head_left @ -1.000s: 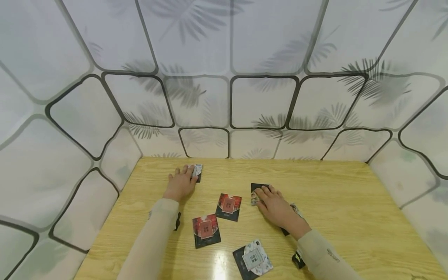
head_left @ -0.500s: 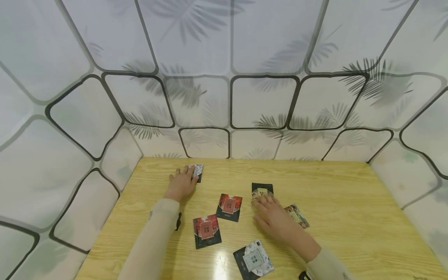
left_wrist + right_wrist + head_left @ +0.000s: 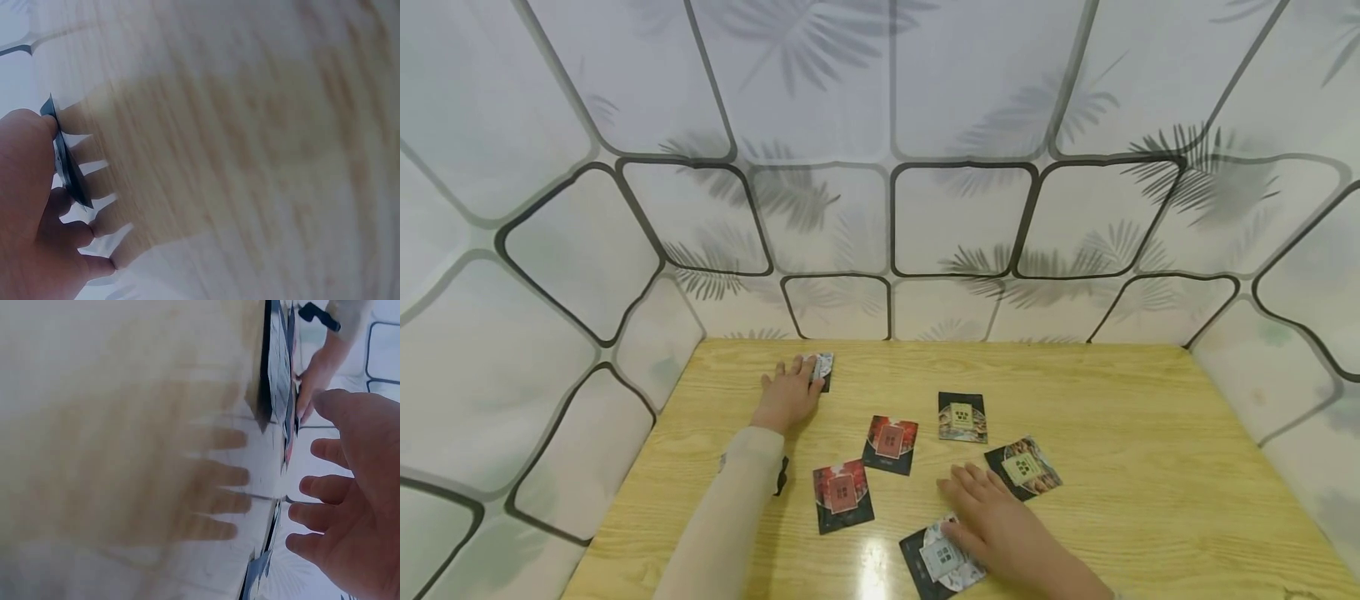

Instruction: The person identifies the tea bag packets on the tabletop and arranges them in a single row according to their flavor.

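Observation:
My left hand (image 3: 787,396) rests on a small flat packet (image 3: 824,372) with a white and blue print at the table's far left. In the left wrist view the thumb overlaps this dark-edged packet (image 3: 72,172), with the fingers spread beside it. My right hand (image 3: 996,521), fingers loosely extended and holding nothing, is over the front right of the table. It covers one edge of a black and white-grey packet (image 3: 938,560); the right wrist view shows the fingers apart from the packets. Beyond it lie two packets with yellowish labels, one straight (image 3: 962,417), one slanted (image 3: 1022,468).
Two red and black packets, one farther back (image 3: 891,443) and one nearer (image 3: 842,496), lie between my hands. The wooden table (image 3: 1135,417) meets patterned fabric walls (image 3: 962,217) at its back and sides. A dark band (image 3: 782,477) shows at my left forearm.
My right hand has drawn back toward me from the straight yellow-label packet, uncovering it and the slanted one, and now overlaps the white-grey packet. My left hand stays in place.

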A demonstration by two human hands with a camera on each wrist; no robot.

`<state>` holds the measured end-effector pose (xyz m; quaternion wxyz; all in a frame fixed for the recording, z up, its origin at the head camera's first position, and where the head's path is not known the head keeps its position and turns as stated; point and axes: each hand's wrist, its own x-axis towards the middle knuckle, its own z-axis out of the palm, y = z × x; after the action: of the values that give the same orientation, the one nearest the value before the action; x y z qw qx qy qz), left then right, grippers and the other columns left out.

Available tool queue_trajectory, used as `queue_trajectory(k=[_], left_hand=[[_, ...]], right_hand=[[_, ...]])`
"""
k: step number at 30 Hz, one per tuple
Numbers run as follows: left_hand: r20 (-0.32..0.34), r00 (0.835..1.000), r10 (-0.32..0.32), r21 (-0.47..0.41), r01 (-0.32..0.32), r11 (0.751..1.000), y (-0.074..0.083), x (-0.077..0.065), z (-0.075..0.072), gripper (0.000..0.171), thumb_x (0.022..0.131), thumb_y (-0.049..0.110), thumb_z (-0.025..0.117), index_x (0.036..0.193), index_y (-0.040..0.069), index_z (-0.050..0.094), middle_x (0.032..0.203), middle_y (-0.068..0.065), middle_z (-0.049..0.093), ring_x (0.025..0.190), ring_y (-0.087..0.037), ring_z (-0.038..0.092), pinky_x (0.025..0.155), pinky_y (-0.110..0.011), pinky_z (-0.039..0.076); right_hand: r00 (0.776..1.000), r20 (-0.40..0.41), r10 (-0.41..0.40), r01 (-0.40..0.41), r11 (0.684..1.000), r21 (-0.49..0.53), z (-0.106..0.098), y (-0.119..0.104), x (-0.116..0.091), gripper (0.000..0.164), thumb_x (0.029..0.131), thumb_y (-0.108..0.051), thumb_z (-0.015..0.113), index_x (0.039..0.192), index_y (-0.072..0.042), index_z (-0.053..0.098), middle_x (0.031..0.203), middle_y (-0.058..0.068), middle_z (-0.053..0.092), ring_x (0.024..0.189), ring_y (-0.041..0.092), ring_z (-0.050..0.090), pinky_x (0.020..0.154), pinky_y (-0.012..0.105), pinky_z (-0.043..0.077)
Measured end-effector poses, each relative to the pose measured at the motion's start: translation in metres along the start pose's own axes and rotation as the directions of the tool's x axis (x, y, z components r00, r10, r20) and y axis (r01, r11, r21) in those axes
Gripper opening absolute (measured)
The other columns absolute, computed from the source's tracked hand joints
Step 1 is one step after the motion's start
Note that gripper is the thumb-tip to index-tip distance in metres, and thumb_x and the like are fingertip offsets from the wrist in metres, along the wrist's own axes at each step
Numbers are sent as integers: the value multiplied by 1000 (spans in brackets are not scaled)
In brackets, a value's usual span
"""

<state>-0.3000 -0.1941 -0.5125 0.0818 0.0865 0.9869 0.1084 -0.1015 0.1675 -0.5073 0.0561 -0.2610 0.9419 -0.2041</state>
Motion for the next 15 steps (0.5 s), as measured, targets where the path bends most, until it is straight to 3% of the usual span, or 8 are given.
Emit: queue_trajectory(k=[5, 9, 15], left_hand=[[-1, 1000, 0, -1, 0, 1000, -1, 0, 0, 64, 116, 42, 32, 170, 9, 22, 173, -25, 21, 156, -60, 19, 120, -82, 18], [3, 1000, 0, -2, 0, 1000, 0, 0, 1, 64, 116, 43, 32, 170, 10, 22, 173, -25, 21, 156, -60, 18, 120, -82, 17], [1, 1000, -3, -11, 3, 1000, 1, -1, 1, 64, 116, 42, 33, 170, 10, 22, 173, -25, 21, 156, -60, 18, 120, -82, 17]], right_hand=[[996, 90, 6, -10, 999, 43, 2, -6, -8, 72, 103, -64, 54, 156, -15, 54, 163, 19, 48, 152, 47, 42, 120, 67, 36], [990, 137, -33, 27, 999, 45, 1, -8, -12, 76, 99, -66, 59, 156, -15, 54, 162, 20, 48, 151, 47, 43, 118, 69, 37], [994, 88, -59, 63, 997, -41, -2, -9, -12, 74, 94, -62, 68, 147, -11, 63, 155, 19, 57, 147, 47, 48, 117, 67, 40]])
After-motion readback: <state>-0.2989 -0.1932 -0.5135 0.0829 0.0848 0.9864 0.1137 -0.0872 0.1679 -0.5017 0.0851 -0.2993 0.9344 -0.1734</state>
